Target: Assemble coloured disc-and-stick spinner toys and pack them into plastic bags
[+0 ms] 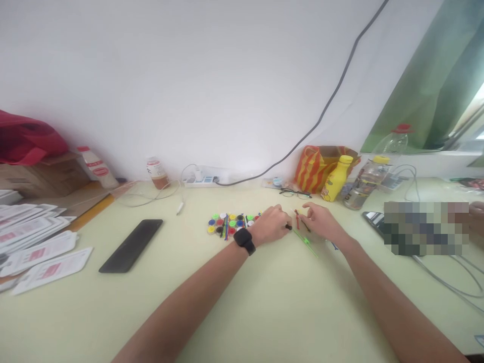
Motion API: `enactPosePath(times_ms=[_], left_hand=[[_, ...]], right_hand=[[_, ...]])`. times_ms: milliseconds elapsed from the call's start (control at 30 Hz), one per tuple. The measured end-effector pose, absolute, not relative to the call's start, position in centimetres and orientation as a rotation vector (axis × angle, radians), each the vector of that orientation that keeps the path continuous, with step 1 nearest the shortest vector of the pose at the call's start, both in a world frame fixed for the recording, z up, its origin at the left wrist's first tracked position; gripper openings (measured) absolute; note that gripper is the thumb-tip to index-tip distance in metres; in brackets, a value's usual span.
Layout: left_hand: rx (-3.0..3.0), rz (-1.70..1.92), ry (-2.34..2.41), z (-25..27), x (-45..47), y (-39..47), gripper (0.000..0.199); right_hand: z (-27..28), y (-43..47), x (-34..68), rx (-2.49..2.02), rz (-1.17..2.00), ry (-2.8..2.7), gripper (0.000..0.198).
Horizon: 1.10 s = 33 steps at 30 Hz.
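In the head view my left hand (271,226), with a dark watch (245,241) on its wrist, is closed with the fingers curled down. A small black piece (288,227) pokes out at its fingertips. Facing it, my right hand (321,222) has its fingers bent and apart, close to a thin red stick (297,219). Whether it touches that stick I cannot tell. A bright green thin stick (306,243) lies on the table between and below the hands. Left of my left hand are several colourful round discs (233,223) in rows, with a blue stick (227,227) across them; my hand hides some.
A black phone (131,246) and white packets (49,257) lie left. Along the wall stand bottles (156,173), a power strip (200,182), glasses (295,193), a striped bag (310,169) and a yellow bottle (336,179). Another person's hand (477,216) shows far right, near cables (449,282).
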<state>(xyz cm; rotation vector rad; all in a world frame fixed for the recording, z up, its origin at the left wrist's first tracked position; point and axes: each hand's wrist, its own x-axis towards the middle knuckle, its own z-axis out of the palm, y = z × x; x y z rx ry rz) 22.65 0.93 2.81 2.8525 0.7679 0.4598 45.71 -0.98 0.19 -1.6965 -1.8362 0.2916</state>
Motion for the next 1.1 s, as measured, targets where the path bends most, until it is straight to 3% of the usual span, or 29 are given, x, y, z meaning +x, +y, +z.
enactPosePath(times_ms=[100, 200, 433, 567, 667, 800, 1100], left_hand=[[2.902, 0.499, 0.812, 2.4, 22.4, 1.4, 0.012], [2.889, 0.593, 0.859, 2.2, 22.1, 1.9, 0.012], [2.752, 0.585, 0.864, 3.7, 20.1, 3.6, 0.040], [2.602, 0.719, 0.902, 5.0, 19.5, 3.8, 0.029], [2.411, 0.774, 0.838, 5.9, 19.9, 3.1, 0.024], [2.205, 0.716, 0.601, 6.8, 21.0, 1.6, 0.031], [2.334, 0.849, 0.554, 6.9, 21.5, 1.4, 0.016]], right_hand=[[1.3, -1.7, 45.7, -1.699, 0.279, -1.923, 0.028], [2.3, -2.8, 45.7, -1.643, 0.534, -2.057, 0.031], [3.2, -3.9, 45.7, -1.559, 0.959, -2.050, 0.017], [4.2, -3.9, 44.8, -1.439, 1.113, -1.862, 0.007], [4.5, -4.0, 43.8, -1.325, 1.172, -1.655, 0.019], [4.3, -4.3, 42.9, -1.207, 1.233, -1.545, 0.039], [4.6, -4.3, 41.9, -1.040, 1.356, -1.390, 0.046]])
